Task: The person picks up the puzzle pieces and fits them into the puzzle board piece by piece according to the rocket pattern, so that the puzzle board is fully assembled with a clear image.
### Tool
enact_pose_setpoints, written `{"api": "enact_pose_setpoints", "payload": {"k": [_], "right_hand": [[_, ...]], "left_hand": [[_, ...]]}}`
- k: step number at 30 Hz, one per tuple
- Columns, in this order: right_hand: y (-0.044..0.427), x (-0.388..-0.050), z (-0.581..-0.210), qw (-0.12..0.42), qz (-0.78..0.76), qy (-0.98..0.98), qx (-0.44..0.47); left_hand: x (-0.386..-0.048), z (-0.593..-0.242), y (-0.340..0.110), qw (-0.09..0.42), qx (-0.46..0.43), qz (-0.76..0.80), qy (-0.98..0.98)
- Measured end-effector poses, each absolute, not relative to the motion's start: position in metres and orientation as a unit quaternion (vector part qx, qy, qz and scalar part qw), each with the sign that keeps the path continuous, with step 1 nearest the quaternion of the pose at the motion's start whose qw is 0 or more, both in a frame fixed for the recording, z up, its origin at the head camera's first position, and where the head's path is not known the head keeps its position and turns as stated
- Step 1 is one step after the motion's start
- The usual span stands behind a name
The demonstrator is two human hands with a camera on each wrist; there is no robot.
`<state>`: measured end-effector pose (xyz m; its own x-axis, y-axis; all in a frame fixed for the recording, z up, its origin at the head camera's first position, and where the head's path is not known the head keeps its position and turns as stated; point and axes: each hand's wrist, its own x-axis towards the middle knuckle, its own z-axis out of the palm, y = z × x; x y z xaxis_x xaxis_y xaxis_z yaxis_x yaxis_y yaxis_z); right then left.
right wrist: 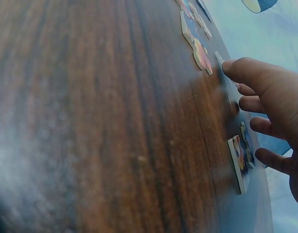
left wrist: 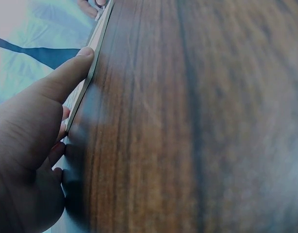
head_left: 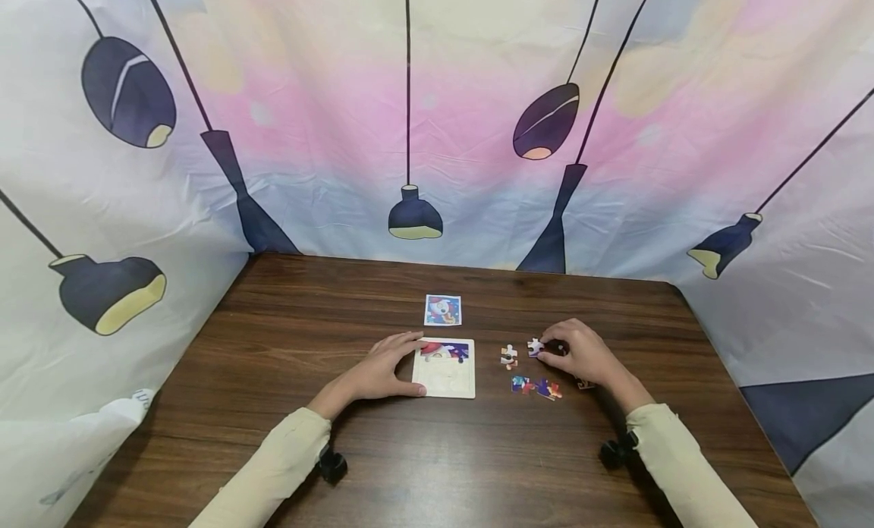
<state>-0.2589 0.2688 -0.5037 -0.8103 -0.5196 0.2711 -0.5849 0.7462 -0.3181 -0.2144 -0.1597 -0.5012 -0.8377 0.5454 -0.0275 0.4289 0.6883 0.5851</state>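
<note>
A square puzzle tray (head_left: 444,380) lies on the table, its top row filled with pieces showing a red and white figure on purple. The left hand (head_left: 382,370) grips the tray's left side, thumb at the lower corner and fingers at the upper one; in the left wrist view that hand (left wrist: 39,126) has its thumb on the tray's edge. To the right, the right hand (head_left: 587,355) pinches a light puzzle piece (head_left: 535,348) between thumb and fingers at the table surface. The right wrist view shows this hand (right wrist: 272,102) with its thumb against a piece's edge.
A picture card (head_left: 443,310) lies behind the tray. Loose pieces (head_left: 508,356) lie between tray and right hand, with a blue one (head_left: 522,385) and a purple one (head_left: 548,389) nearer the front. More pieces (right wrist: 238,162) lie beneath the right hand. A printed curtain (head_left: 328,133) surrounds the table.
</note>
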Motion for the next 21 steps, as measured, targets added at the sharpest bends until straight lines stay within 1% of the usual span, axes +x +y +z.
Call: {"api": "enact_pose_setpoints", "payload": {"k": [12,21], "right_hand": [[0.2671,-0.2567,-0.5026,0.087,0.183,-0.942,0.268],[0.2656,-0.2554,-0.5007,0.077,0.174,-0.936,0.295]], "left_hand": [[-0.2141,-0.5016,-0.1593,0.100,0.266,0.293,0.913],[-0.2146,-0.5023,-0.1596,0.099,0.265,0.291,0.914]]}}
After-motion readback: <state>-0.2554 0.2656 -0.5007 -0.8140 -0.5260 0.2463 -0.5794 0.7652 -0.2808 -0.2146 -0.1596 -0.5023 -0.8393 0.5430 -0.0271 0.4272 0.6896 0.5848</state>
